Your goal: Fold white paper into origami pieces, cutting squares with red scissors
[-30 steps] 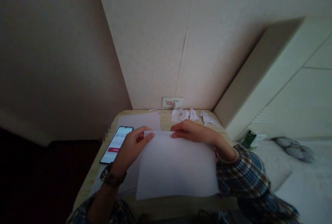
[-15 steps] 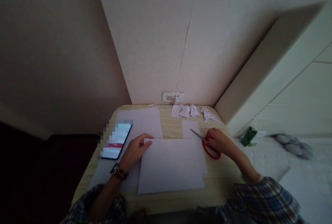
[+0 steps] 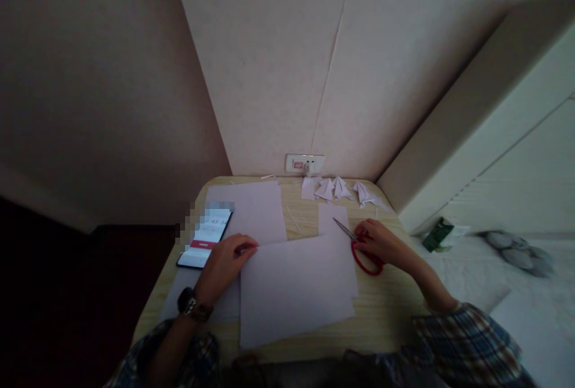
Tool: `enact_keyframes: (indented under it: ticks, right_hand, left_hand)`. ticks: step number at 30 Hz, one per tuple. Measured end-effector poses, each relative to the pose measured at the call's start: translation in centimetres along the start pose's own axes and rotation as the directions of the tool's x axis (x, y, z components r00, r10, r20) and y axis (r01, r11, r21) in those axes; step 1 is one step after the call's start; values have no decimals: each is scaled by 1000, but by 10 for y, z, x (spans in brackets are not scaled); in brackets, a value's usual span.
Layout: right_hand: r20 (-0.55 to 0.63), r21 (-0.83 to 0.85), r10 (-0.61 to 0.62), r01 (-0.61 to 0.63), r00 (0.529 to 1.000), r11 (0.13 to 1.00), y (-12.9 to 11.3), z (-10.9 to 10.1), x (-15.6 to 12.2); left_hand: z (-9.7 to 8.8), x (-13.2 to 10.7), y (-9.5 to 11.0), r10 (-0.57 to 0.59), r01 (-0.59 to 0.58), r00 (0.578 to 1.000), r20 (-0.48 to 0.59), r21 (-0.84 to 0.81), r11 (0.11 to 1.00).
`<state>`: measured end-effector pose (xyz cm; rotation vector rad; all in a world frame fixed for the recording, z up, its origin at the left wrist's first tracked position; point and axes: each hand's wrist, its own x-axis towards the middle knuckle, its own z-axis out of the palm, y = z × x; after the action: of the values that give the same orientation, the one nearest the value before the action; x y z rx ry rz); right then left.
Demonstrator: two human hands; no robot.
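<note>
Left hand [image 3: 228, 258] is lying open, palm down, fingertips pressing on the far left corner of a large white sheet [image 3: 296, 289]. It is clasping nothing. A wristwatch [image 3: 188, 303] is showing on that wrist.

Right hand [image 3: 383, 244] is resting on the red-handled scissors [image 3: 365, 256], fingers curling closed over the upper handle loop. The lower loop is showing clear of the hand. The scissors are lying on the worktop [image 3: 390, 316], just beside the right edge of the large sheet. Their blades are pointing away to the far left, over a small paper piece [image 3: 331, 217]. Whether the blades are parted cannot be told.

The large sheet is lying flat at the middle of the worktop, slightly askew, and is overlapping a second sheet [image 3: 256, 208] beneath it on the left.

A phone [image 3: 205, 238] with its screen lit is lying just beyond the left hand, on that second sheet. A thin paper strip [image 3: 293, 218] is lying between the second sheet and the small piece. Several folded paper shapes [image 3: 341, 189] are sitting along the far edge, below a wall socket [image 3: 304, 163]. A green packet [image 3: 442, 233] is lying off the worktop to the right.
</note>
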<state>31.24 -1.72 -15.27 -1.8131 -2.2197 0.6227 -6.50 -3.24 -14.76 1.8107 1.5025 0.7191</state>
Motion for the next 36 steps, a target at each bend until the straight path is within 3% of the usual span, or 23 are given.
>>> enact_keyframes:
  ticks: [7,10,14,17,22,26,30,36]
  right_hand:
    - [51,152,35,-43,998,987,-1,-5,-2]
    - [69,271,12,-31,998,962,-14,-12,-3]
    - [71,415,-29,-3,997,910,-57,-22,7]
    - [104,464,-81,24,991,886,-103,-15,28]
    - [140,399,-126,61,982,915,-180,22,70]
    - [201,277,-125,66,972,959,-219,46,90]
    - [263,180,-98,51,960,982,-230,58,98]
    - [285,115,-55,23,957,993,-223,66,107]
  left_hand:
    - [-10,-11,-7,-21,21,999,-30,2,1000]
    - [-13,-13,-10,-35,35,999,-22,-4,999]
    - [-15,-14,-11,-73,74,996,-42,28,997]
    - [-14,-14,-11,-111,116,992,-62,74,991]
    - [-12,-17,-12,-142,151,986,-82,117,982]
    - [-10,-20,-15,-143,155,985,-101,131,979]
    - [-8,-21,-16,-132,146,986,-102,140,979]
    - [-6,-20,-16,-108,122,990,-89,169,978]
